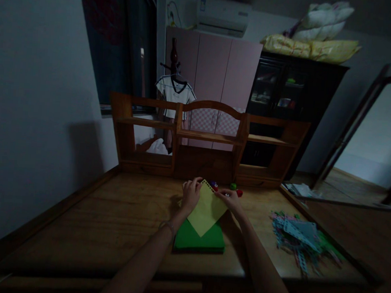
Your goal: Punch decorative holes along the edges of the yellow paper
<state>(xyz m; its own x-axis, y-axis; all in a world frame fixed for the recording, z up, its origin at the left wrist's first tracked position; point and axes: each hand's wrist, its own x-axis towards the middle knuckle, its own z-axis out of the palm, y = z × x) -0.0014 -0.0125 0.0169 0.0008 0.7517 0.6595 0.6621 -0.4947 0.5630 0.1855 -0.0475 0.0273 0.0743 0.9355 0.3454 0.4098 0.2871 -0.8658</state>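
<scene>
The yellow sheet (206,213) sits cornerwise at lower centre, between your hands: left-hand (191,195) fingers pinch its upper-left edge, right-hand (231,200) fingers its perforated upper-right edge, above the green stack (199,241) on the tabletop (128,208).

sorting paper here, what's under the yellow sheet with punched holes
The near part of a green stack shows beneath the yellow sheet. The sheet covers the middle, so anything else under there cannot be seen.

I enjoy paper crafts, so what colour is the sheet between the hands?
The sheet is pale yellow, seen best in the head view.
</scene>
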